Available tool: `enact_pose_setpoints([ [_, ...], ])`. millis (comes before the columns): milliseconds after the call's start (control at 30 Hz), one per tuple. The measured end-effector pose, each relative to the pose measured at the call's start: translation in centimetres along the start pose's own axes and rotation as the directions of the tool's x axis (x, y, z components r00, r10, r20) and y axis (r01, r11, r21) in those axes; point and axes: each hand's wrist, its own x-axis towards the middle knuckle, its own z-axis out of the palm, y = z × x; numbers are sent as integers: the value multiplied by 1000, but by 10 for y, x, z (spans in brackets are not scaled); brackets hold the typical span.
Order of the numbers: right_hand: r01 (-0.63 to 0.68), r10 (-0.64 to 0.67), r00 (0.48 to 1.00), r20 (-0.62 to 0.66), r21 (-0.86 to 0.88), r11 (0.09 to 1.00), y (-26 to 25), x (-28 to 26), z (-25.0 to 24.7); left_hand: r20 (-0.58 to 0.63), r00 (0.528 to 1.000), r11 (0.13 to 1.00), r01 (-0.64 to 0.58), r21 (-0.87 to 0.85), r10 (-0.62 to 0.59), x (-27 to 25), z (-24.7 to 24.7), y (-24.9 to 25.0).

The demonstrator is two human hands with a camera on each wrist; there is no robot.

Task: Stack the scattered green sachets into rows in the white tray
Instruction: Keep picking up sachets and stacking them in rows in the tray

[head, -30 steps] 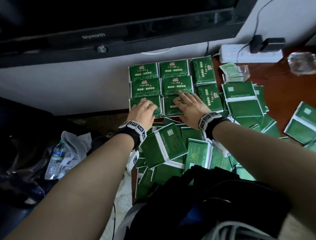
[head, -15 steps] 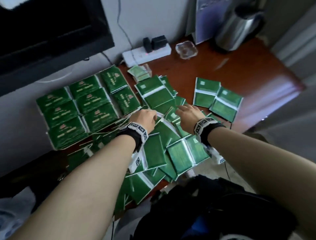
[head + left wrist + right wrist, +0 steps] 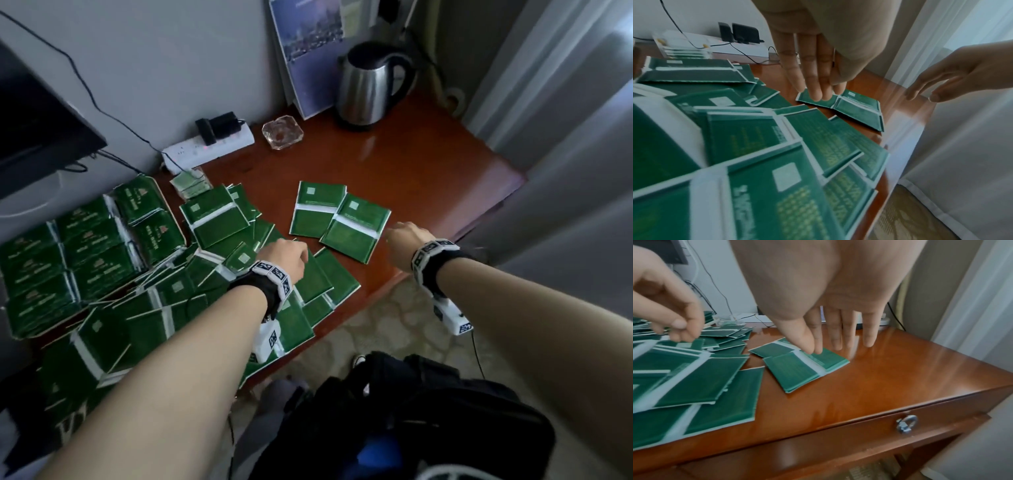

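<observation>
Green sachets in rows (image 3: 85, 246) fill the white tray (image 3: 161, 192) at the left. A loose pile of green sachets (image 3: 205, 284) covers the brown table beside it. Two sachets (image 3: 356, 229) lie apart to the right, overlapping each other. My left hand (image 3: 284, 255) hovers over the pile's right part; in the left wrist view its fingers (image 3: 818, 91) hang straight and hold nothing. My right hand (image 3: 399, 236) reaches over the separate pair (image 3: 795, 368) with straight fingers (image 3: 835, 337). The thumb tip is close to the upper sachet; I cannot tell whether it touches.
A power strip (image 3: 209, 149), a glass ashtray (image 3: 282, 132), a steel kettle (image 3: 370, 89) and a small clear box of sachets (image 3: 190, 183) stand at the back. The table's front edge has a drawer knob (image 3: 906, 423). A black bag (image 3: 428, 411) lies below.
Both hands left the tray's rows and moved right across the pile. The right hand now reaches the two separate sachets. The head view swung right.
</observation>
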Motion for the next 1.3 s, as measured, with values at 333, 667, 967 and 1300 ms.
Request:
enact_pose_setpoints([
  [333, 23, -21, 999, -32, 77, 997, 41, 54, -20, 45, 998, 999, 42, -26, -41, 50, -8, 38],
  [667, -58, 48, 998, 50, 210, 976, 10, 130, -22, 121, 991, 999, -53, -1, 53, 184, -18, 17],
  [967, -146, 109, 976, 189, 191, 971, 1, 160, -19, 212, 962, 969, -204, 142, 171, 259, -19, 13],
  [1300, -126, 71, 965, 254, 209, 970, 1, 176, -23, 338, 935, 972, -173, 161, 111, 281, -22, 17],
])
